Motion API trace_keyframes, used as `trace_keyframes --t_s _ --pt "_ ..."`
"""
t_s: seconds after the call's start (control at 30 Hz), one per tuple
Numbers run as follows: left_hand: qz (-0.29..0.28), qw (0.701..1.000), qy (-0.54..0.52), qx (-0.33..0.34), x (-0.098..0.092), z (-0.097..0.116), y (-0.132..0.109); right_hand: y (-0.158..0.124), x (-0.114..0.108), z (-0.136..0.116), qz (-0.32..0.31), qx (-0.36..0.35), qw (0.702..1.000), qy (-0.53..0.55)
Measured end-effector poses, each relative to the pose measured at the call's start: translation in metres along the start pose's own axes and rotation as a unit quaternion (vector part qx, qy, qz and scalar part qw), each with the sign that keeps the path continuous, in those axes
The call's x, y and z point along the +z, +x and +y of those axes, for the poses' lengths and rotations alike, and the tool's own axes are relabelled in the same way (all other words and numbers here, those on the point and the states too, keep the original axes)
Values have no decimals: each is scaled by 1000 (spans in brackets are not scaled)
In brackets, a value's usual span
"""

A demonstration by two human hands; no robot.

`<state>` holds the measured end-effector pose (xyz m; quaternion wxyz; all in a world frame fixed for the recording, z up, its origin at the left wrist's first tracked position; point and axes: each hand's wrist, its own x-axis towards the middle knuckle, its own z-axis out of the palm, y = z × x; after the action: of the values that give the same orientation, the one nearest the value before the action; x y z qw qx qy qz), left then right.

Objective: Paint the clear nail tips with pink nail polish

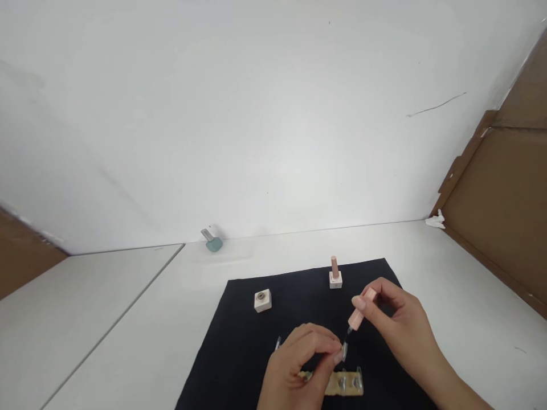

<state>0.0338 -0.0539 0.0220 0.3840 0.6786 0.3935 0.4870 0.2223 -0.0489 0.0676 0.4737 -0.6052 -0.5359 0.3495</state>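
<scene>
My right hand (395, 319) pinches the pink cap of a nail polish brush (358, 316), its dark bristle end pointing down and left. In my left hand (301, 364), thumb and fingertips grip a small clear nail tip (345, 352); the brush end is at or very close to it. Below the hands lies a yellowish strip (348, 384) with clear pieces on it, partly covered by my left hand. An uncapped white polish bottle (262, 300) stands to the left on the black cloth (239, 336). A capped bottle with a pink cap (335, 274) stands farther back.
A teal brush-like object (213, 243) with a grey handle rests by the white back wall (265, 114). Brown cardboard (504, 210) borders the right side, with a crumpled white scrap (436, 220) in the corner. A small clear piece (278, 343) lies behind my left hand.
</scene>
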Motion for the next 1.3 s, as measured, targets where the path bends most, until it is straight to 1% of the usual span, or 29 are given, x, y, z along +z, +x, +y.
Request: trace_keyframes --t_s 0.07,0.13,0.2,0.3,0.33,0.4,0.47,0.53,0.57,0.67,0.73,0.77,0.9,0.93,1.0,1.1,1.13,1.17,1.2,1.3 --pt "-2 1000 1 -3 0 0 0 1 -2 0 40 -2 999 -21" --pt "-4 1000 3 -8 0 0 0 1 -4 0 52 -13 998 -20" --pt "-5 1000 11 -17 -1 0 1 -1 -4 1 23 -26 999 -2" --pt "-23 999 31 -26 -2 1 3 -3 -1 4 -34 -42 999 5" --pt "-29 999 36 -28 -2 1 4 -3 -1 4 -40 -41 998 0" --pt "-34 998 36 -32 -1 2 4 -2 -1 3 -20 -28 999 -14" --pt "-25 999 29 -35 0 3 3 -1 -4 1 20 -15 999 -24" --pt "-17 999 24 -32 1 3 2 -1 -6 -1 33 -19 999 -17" --pt "-15 999 24 -29 1 3 2 -1 -7 -1 22 -26 999 -12" --pt "-23 999 36 -19 -1 2 2 -4 -5 0 -38 -49 998 -10" --pt "-34 998 49 -6 -2 1 2 -5 -3 2 -58 -49 997 -18" --pt "-37 998 56 -1 -2 1 2 -5 -2 2 -55 -45 997 -21" --pt "-24 998 62 15 -1 1 0 -1 -4 1 3 -28 999 -22" --pt "-22 998 64 20 0 1 0 -1 -5 -1 9 -27 999 -20" --pt "-21 996 74 33 0 1 0 -2 -7 -3 -8 -25 1000 -18" --pt "-30 993 101 60 -2 1 0 -5 -6 -5 -74 -22 997 -17" --pt "-34 991 109 68 -2 1 0 -6 -5 -5 -83 -21 996 -18" --pt "-36 990 114 73 -2 1 1 -5 -4 -4 -79 -21 996 -20" --pt "-35 990 115 74 -1 2 0 -4 -3 -3 -61 -20 998 -23" --pt "-19 995 91 46 1 4 -1 2 -5 -1 26 -15 999 -35"
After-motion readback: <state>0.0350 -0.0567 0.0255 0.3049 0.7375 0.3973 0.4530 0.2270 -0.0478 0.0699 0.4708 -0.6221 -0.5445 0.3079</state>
